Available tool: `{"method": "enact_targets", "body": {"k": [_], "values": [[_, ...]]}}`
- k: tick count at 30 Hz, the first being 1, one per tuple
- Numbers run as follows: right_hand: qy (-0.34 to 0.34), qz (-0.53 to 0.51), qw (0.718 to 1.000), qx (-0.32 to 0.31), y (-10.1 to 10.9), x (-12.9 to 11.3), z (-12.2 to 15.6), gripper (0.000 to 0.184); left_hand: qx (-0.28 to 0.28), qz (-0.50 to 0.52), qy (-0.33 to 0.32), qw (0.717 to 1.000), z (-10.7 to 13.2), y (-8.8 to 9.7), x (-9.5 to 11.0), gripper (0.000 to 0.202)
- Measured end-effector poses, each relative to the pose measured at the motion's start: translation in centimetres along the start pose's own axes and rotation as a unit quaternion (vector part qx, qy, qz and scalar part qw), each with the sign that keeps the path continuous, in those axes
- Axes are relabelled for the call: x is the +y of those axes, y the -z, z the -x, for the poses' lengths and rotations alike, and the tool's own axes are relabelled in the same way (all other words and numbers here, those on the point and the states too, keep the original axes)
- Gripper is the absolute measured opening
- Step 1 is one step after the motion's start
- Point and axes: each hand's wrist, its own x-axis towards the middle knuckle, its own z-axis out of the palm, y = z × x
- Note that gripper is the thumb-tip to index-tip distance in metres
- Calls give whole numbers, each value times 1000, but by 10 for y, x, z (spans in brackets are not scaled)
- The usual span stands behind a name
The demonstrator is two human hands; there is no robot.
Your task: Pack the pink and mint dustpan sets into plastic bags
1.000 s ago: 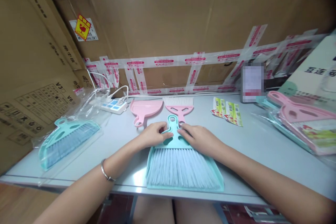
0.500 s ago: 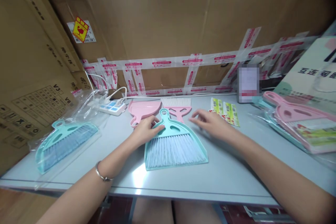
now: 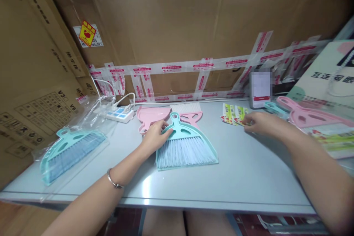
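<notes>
Gripping turquoise dustpan-and-brush set (image 3: 186,147) in left hand (image 3: 155,136), ideally steadily, and touching printed cards (image 3: 229,113) right of it with right hand (image 3: 261,125), without determinable grip.

The mint-green dustpan (image 3: 211,150) lies flat, its narrow handle end pointing away from the viewer. A matching brush (image 3: 181,153) sits nested in the dustpan, pale blue bristles fanned toward its wide mouth. Two flat yellow-green printed slips (image 3: 229,112) with red pictures lie side by side, right of the dustpan and apart from it, one partly covered.
</notes>
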Motion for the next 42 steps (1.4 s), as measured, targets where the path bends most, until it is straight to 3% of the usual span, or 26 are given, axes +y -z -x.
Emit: {"method": "enact_targets", "body": {"k": [4, 6, 8, 9, 11, 13, 16, 19, 21, 23, 26, 28, 31, 33, 36, 40, 42], "values": [[-35, 23, 999, 8, 12, -15, 7, 12, 75, -55, -61, 994, 8, 10, 9, 22], [-36, 0, 997, 66, 19, -30, 15, 13, 129, -50, -107, 985, 13, 17, 18, 21], [-12, -56, 986, 156, 24, -56, 27, 15, 144, 4, -135, 980, 18, 20, 28, 22], [10, -84, 979, 188, 25, -73, 35, 14, 117, 52, -137, 982, 20, 21, 32, 24], [84, -120, 972, 186, 21, -109, 52, 10, 3, 182, -108, 977, 25, 20, 41, 38], [191, -130, 962, 148, 11, -143, 69, 13, -118, 306, -60, 943, 29, 17, 48, 51], [348, -127, 922, 109, -6, -175, 88, 23, -175, 376, -9, 910, 29, 15, 50, 45], [461, -137, 872, 94, -15, -178, 94, 20, -169, 339, 28, 925, 25, 19, 43, 20], [476, -175, 858, 81, -16, -171, 91, 19, -164, 299, 48, 939, 23, 24, 36, 10], [446, -217, 865, 81, -14, -162, 85, 20, -161, 249, 35, 954, 21, 29, 30, 11], [429, -206, 875, 87, -13, -152, 79, 21, -133, 131, -43, 981, 20, 32, 25, 17], [455, -163, 874, 50, -13, -148, 79, 28, -123, 64, -94, 986, 19, 29, 23, 19], [483, -104, 869, -32, -15, -147, 83, 41, -139, 44, -116, 982, 18, 21, 21, 20], [479, -85, 873, -46, -16, -147, 88, 43, -108, 33, -119, 986, 17, 17, 20, 16], [475, -69, 877, -18, -17, -149, 92, 40, 2, 11, -135, 991, 12, 24, 18, 14], [490, -49, 870, 10, -19, -150, 92, 40, 198, -63, -109, 972, 0, 62, 1, 16], [499, -58, 865, 14, -19, -149, 91, 42, 298, -133, -24, 945, -5, 85, -18, 19]]}}
